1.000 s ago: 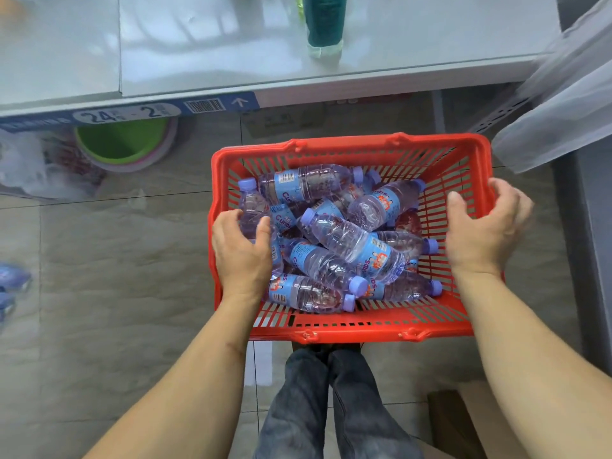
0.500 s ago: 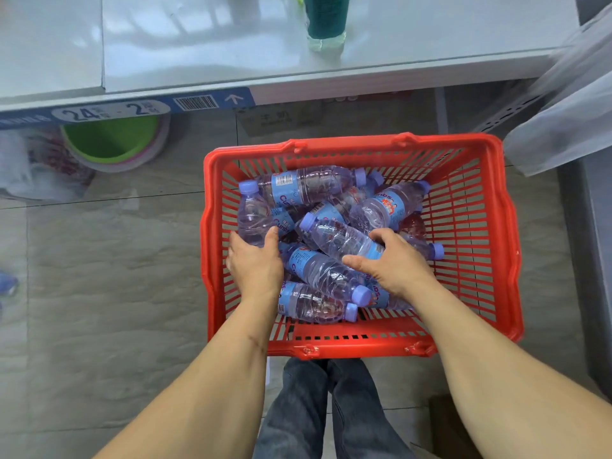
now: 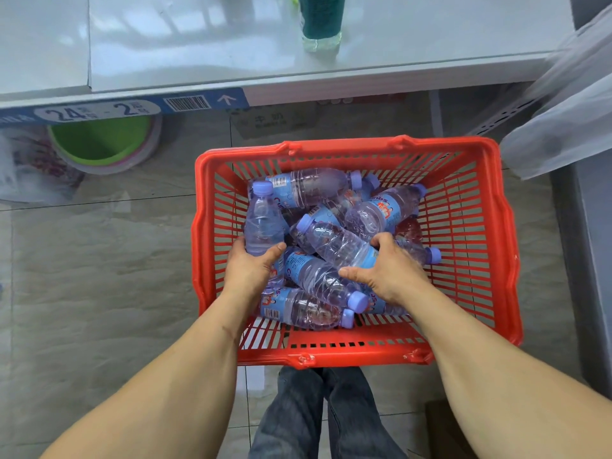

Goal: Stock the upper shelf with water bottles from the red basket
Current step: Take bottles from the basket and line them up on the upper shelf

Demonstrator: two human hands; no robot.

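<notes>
Setting: grey stone-look tile floor (image 3: 99, 266) in front of a pale grey shelf (image 3: 198, 44), which runs across the 12 o'clock edge of the view; a price strip (image 3: 99, 109) runs along its front lip.
Upper shelf: almost bare in view; one green-labelled bottle (image 3: 321, 24) stands upright on it at 12 o'clock.
Red basket: slatted plastic basket (image 3: 470, 246) on the floor at the centre of the view, directly below the shelf edge.
Water bottles: a loose pile of clear, purple-capped bottles lying crosswise in the basket's left half, from 9 to 1 o'clock of its floor; none has reached the shelf.
Left hand: left hand (image 3: 253, 270) at the basket's 9 o'clock wall, fingers and thumb curled round the base of the left bottle (image 3: 263, 220).
Left bottle axis: nearly upright, cap pointing to 12 o'clock, away from the palm.
Right hand: right hand (image 3: 389, 270) at the centre of the pile, thumb and fingers wrapped round the label end of the top bottle (image 3: 334, 241).
Top bottle axis: long axis runs from 10 o'clock (cap) to 4 o'clock (base, under the palm).
Governing relation: both held bottles lie cap-forward of the fingers, so a lift toward 12 o'clock probably carries them cap-first to the shelf; each hand is the nearer one to its own bottle.
Periphery: green basin (image 3: 99, 140) under the shelf at 10 o'clock; translucent plastic bag (image 3: 563, 111) at 2 o'clock.
</notes>
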